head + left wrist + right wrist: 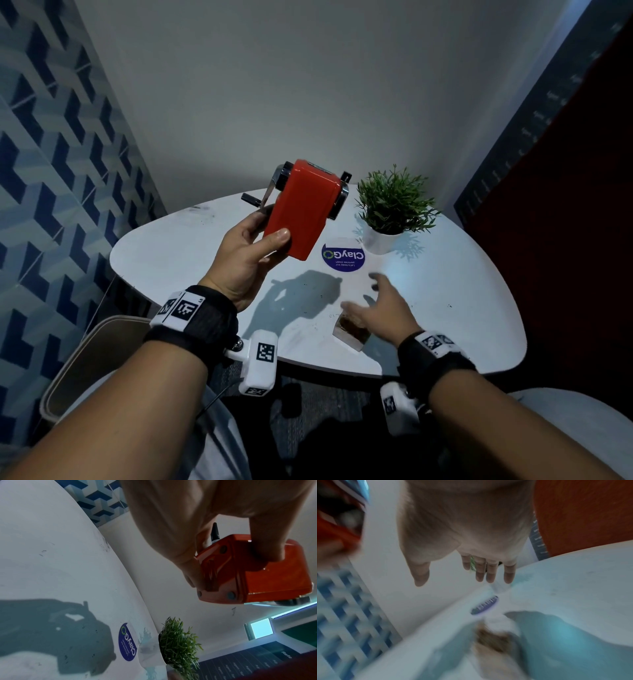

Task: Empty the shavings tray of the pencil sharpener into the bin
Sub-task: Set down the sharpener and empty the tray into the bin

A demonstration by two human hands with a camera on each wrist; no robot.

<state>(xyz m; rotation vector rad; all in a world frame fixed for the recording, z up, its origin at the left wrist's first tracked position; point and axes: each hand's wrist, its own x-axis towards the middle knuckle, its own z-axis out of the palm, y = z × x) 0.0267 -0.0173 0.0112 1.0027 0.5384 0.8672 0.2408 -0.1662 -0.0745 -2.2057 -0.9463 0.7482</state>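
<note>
Up off the table (191, 253), the red sharpener (303, 209) sits tilted in the left hand (245, 262), thumb on its near face & fingers curled round the back; crank side points left. Right hand (380, 308) hovers low w/ fingers spread and straight, holding nothing, just over the clear tray (351, 334). Tray lies on the table near the front edge w/ brown shavings inside. Bin (89, 363) stands by the table's left side. Plant (394, 202) & blue sticker (342, 257) sit further back.

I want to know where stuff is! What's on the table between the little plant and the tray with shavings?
The round blue ClayGo sticker lies between the potted plant and shavings tray, seen in the head view.
</note>
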